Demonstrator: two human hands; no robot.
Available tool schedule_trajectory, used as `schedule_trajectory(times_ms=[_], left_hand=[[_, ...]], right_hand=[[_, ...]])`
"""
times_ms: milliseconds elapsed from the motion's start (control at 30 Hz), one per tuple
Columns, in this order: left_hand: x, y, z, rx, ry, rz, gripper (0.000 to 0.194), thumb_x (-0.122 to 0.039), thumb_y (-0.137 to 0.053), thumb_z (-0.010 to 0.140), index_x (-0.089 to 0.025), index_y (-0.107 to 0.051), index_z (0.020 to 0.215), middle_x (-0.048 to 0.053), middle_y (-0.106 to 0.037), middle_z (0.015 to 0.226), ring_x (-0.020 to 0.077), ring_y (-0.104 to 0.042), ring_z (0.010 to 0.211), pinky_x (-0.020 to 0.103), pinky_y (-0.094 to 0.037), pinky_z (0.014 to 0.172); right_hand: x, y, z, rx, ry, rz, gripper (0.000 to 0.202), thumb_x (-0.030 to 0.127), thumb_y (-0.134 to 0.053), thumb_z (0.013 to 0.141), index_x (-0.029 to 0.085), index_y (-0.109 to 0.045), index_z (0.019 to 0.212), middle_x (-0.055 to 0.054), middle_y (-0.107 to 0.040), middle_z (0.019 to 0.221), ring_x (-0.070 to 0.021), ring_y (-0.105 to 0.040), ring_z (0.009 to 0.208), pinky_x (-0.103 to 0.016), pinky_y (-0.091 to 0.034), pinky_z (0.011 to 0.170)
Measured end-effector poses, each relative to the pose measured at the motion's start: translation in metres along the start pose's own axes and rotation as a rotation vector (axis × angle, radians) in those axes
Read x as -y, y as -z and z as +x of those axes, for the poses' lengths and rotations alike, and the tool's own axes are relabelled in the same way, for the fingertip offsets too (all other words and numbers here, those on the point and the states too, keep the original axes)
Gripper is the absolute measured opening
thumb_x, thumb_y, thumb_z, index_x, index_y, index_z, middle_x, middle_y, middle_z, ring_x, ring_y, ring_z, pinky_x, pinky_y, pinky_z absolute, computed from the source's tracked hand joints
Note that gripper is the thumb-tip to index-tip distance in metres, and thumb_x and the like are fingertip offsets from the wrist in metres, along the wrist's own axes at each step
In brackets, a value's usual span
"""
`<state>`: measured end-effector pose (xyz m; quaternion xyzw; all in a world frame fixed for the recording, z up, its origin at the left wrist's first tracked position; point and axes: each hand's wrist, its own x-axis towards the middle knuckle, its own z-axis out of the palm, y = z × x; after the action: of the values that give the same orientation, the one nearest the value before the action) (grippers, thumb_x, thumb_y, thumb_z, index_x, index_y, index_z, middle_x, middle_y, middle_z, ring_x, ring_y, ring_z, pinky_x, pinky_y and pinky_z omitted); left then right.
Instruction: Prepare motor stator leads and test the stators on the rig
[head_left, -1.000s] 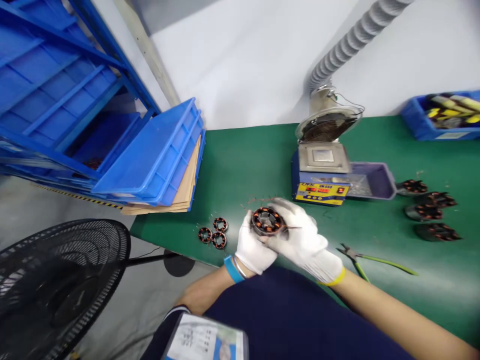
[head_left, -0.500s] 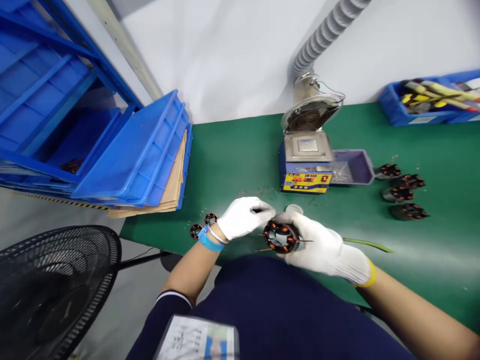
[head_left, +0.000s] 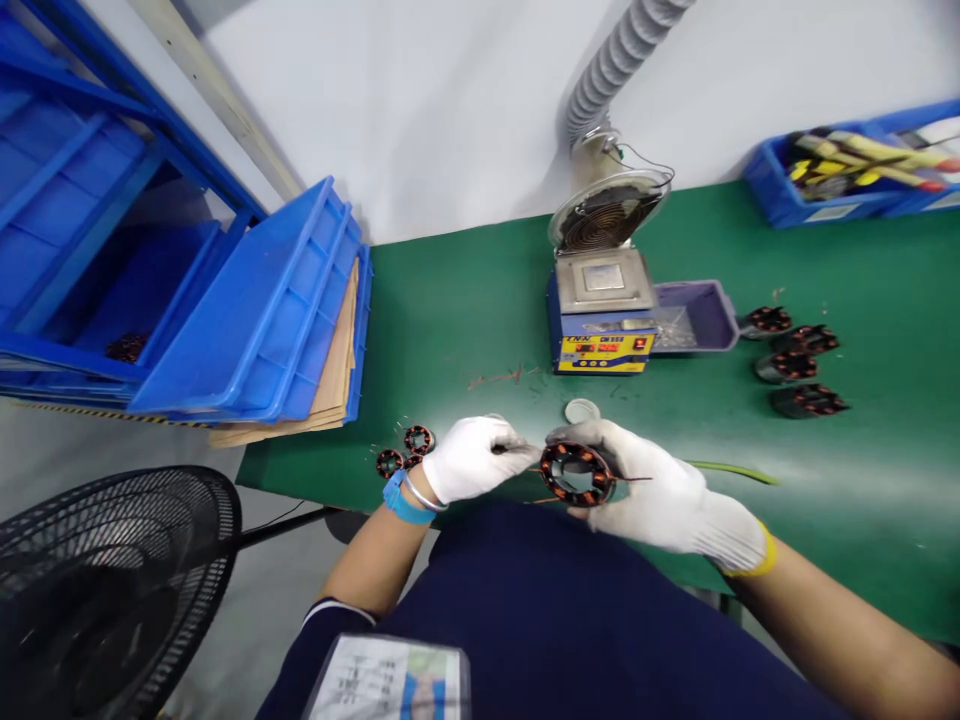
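My right hand [head_left: 656, 485], in a white glove, grips a motor stator [head_left: 553, 485], a dark ring with copper windings, its open face turned toward me. Thin copper wire leads stick out from the stator on both sides. My left hand [head_left: 476, 460], also gloved, has thumb and fingers pinched together at the stator's left edge, close to a wire lead. Whatever sits between those fingertips is too small to make out. Just beyond the stator a small round whitish lid or cup [head_left: 582, 411] rests on the green table [head_left: 450, 310].
A blue-yellow solder pot [head_left: 604, 325] stands under a fume duct [head_left: 626, 60], beside a purple tray [head_left: 709, 315]. Several stators [head_left: 806, 400] stand at right, others [head_left: 418, 440] at left. Blue bins [head_left: 247, 300], a tool box [head_left: 817, 205], a green sleeve [head_left: 735, 470] and a fan [head_left: 112, 590] surround.
My left fingertips have shifted from the stator's upper rim to its left edge. The stator has turned slightly in my right hand, and the whole view has shifted a little.
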<state>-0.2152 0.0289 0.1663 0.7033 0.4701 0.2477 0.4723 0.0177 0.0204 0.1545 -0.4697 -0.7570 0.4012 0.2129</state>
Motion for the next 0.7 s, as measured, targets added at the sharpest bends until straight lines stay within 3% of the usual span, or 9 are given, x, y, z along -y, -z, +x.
schedule_trajectory(times_ms=[167,333,500,600,700], left_hand=[[0.007,-0.004,-0.002,-0.034,0.137,-0.27,0.027,-0.041,-0.066,0.077,-0.014,-0.062,0.08,0.0,-0.059,0.074,0.0123,-0.051,0.068,0.025,-0.041,0.065],[0.015,-0.018,-0.003,-0.03,0.163,-0.399,0.03,-0.042,-0.059,0.082,-0.016,-0.055,0.068,-0.003,-0.051,0.06,0.0098,-0.048,0.055,0.024,-0.04,0.057],[0.015,-0.034,0.005,-0.064,0.24,-0.615,0.04,-0.051,-0.065,0.077,-0.016,-0.054,0.064,-0.004,-0.052,0.054,0.0074,-0.047,0.043,0.023,-0.039,0.048],[0.021,-0.039,0.013,-0.059,0.26,-0.774,0.047,-0.059,-0.068,0.075,-0.014,-0.057,0.069,-0.001,-0.058,0.057,0.0093,-0.053,0.043,0.023,-0.043,0.048],[0.039,-0.044,0.015,-0.129,0.349,-0.982,0.05,-0.061,-0.066,0.078,-0.012,-0.06,0.083,0.004,-0.065,0.069,0.012,-0.06,0.052,0.024,-0.048,0.054]], right_hand=[[-0.001,0.006,-0.003,-0.058,-0.026,-0.054,0.054,0.03,-0.071,0.059,0.025,-0.057,0.11,-0.006,-0.069,0.102,-0.027,-0.07,0.087,-0.04,-0.06,0.078],[-0.002,0.008,-0.007,-0.026,-0.149,-0.066,0.056,0.033,-0.07,0.058,0.027,-0.055,0.111,-0.006,-0.069,0.105,-0.026,-0.07,0.092,-0.041,-0.058,0.085],[-0.007,0.005,-0.013,-0.029,-0.185,-0.051,0.056,0.037,-0.068,0.059,0.028,-0.053,0.112,-0.005,-0.068,0.109,-0.0263,-0.07,0.094,-0.041,-0.058,0.086],[-0.02,0.005,-0.016,-0.079,-0.219,-0.113,0.059,0.037,-0.071,0.057,0.028,-0.051,0.112,-0.006,-0.068,0.11,-0.0277,-0.068,0.096,-0.042,-0.056,0.089],[-0.046,0.005,-0.015,-0.129,-0.353,-0.125,0.06,0.037,-0.073,0.056,0.026,-0.051,0.111,-0.008,-0.068,0.109,-0.028,-0.068,0.097,-0.04,-0.056,0.089]])
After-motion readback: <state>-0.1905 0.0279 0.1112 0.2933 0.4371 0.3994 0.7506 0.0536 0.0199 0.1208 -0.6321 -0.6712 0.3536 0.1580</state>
